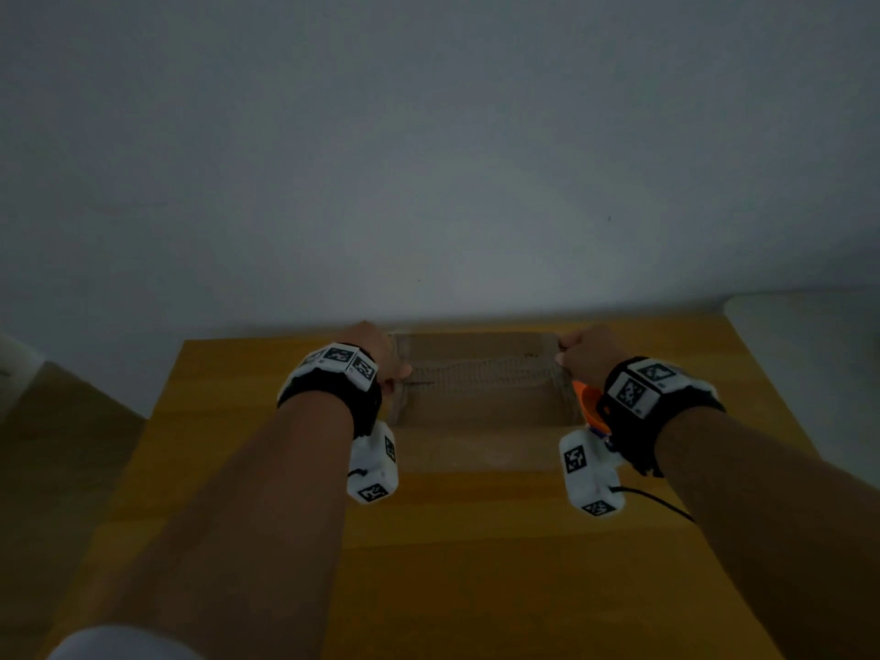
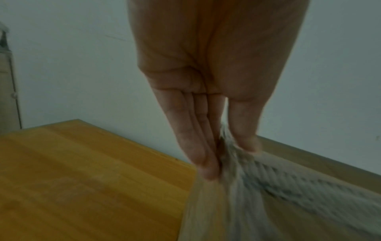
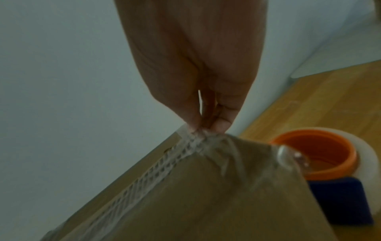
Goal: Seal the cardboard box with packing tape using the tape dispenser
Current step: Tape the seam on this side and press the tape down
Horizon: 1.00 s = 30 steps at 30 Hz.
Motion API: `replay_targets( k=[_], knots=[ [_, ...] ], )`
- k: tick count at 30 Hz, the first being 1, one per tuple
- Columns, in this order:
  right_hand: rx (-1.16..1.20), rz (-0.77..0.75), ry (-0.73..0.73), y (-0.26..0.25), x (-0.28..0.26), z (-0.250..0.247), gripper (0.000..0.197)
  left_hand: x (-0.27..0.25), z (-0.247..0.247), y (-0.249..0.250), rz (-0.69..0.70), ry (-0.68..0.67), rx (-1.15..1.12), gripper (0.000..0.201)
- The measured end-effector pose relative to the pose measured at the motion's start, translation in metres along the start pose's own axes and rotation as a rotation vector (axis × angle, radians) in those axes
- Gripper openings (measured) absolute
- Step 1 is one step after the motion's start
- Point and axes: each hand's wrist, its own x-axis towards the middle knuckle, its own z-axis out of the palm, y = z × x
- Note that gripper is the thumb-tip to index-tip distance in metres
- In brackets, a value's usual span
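Both hands, left hand (image 1: pixel 376 347) and right hand (image 1: pixel 588 350), pinch the wrinkled packing tape (image 1: pixel 481 371) on the cardboard box (image 1: pixel 481 407) between them, suggesting sealing nearly done; tape dispenser (image 3: pixel 321 163) idles beside the right.

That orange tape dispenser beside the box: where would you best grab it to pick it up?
Probably by the dark blue block under the tape dispenser's orange ring, coming from the right and above. The box crowds its left side, and the right hand, now pinching crumpled tape, is nearest.
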Motion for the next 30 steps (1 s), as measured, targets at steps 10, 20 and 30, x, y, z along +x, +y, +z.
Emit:
replay_targets(
  k=[10,20,30],
  knots=[
    [-0.044,-0.147,0.02,-0.002,-0.001,0.004,0.029,0.018,0.006,-0.004,0.025,0.341,-0.144,0.022],
    [0.006,-0.049,0.082,-0.002,-0.001,0.006,0.034,0.02,0.01,-0.011,-0.012,0.33,-0.393,0.018],
    [-0.162,0.062,0.006,0.009,-0.022,0.001,0.048,-0.027,0.017,-0.019,-0.109,-0.079,-0.472,0.037]
  ],
)
